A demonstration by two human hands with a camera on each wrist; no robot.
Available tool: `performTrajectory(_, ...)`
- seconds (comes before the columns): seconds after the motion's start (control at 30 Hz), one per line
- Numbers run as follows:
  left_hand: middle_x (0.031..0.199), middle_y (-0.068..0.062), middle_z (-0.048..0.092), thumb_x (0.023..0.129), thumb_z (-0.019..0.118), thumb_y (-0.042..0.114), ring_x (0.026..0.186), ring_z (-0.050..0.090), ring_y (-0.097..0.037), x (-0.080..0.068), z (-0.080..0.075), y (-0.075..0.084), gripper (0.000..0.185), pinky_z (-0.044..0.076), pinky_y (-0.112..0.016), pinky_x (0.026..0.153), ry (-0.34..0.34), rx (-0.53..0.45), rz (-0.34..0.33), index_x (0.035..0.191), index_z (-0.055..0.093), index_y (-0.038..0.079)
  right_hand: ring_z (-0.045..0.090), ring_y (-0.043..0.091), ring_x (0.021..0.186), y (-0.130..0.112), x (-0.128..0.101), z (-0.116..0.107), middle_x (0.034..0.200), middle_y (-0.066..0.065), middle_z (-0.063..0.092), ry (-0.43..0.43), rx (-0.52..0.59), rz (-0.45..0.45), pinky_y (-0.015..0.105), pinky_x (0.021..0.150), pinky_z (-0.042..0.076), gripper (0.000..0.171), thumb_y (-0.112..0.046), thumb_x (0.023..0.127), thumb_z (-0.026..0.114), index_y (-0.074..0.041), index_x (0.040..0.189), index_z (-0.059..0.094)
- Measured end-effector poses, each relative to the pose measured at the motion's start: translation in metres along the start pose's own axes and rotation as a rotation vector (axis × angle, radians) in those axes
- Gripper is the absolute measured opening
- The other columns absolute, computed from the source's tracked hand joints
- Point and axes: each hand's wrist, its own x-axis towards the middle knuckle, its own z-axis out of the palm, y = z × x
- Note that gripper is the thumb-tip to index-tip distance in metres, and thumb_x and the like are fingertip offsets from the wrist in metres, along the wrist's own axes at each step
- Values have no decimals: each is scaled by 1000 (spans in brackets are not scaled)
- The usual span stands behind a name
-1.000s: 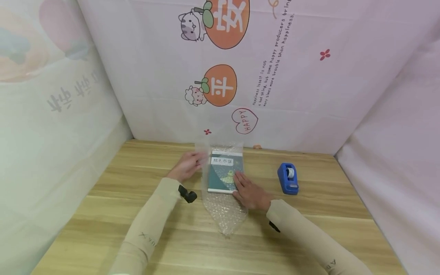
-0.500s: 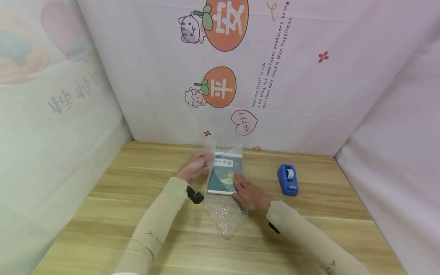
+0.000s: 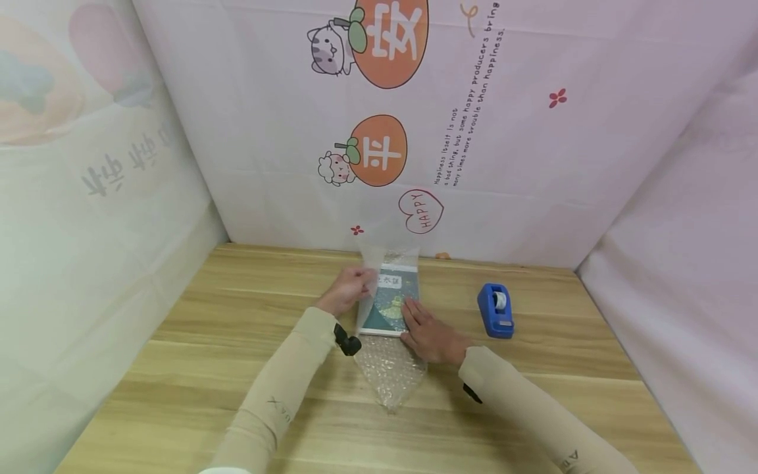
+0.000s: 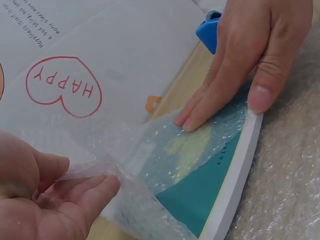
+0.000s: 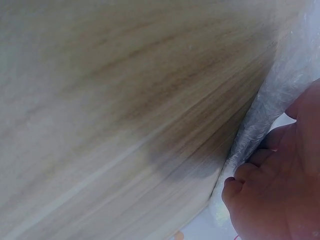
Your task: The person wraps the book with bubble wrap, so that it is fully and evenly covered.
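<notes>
A teal book (image 3: 381, 321) with a white spine edge lies on a sheet of bubble wrap (image 3: 391, 372). Part of the sheet is folded over its cover. On the book's left, my left hand (image 3: 348, 291) pinches the raised left flap between thumb and fingers, clearest in the left wrist view (image 4: 70, 200). My right hand (image 3: 435, 337) rests on the book's lower right part with straight fingers, pressing the wrap down; its thumb (image 4: 261, 97) lies at the book's edge. The right wrist view catches that hand (image 5: 280, 185) beside the wrap's side (image 5: 255, 120).
To the right of the book, a blue tape dispenser (image 3: 496, 311) with a roll in it stands on the wooden table (image 3: 177, 368). A printed white cloth (image 3: 284, 131) hangs behind the table, and more cloth hangs at both sides.
My left hand has moved right, drawing the wrap's left flap further over the book, so less of the cover's left side shows bare. The right hand has stayed in place.
</notes>
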Motion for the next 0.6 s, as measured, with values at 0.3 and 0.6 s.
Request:
performTrajectory(0.3, 139, -25, 60, 113, 49, 15, 113, 63, -25, 2, 9, -7, 41, 57, -38, 108, 37, 99, 14, 146, 55, -7, 8, 44, 165, 0, 0, -2, 175, 30, 4, -15, -23, 3, 55, 135, 20, 67, -31, 116, 34, 10, 165, 14)
performTrajectory(0.6, 66, 5, 45, 112, 49, 18, 62, 43, -10, 10, 15, -10, 43, 38, -22, 56, 84, 337, 93, 70, 47, 8, 7, 44, 165, 0, 2, 0, 176, 30, 4, -13, -3, 11, 55, 135, 19, 67, -32, 117, 33, 9, 165, 13)
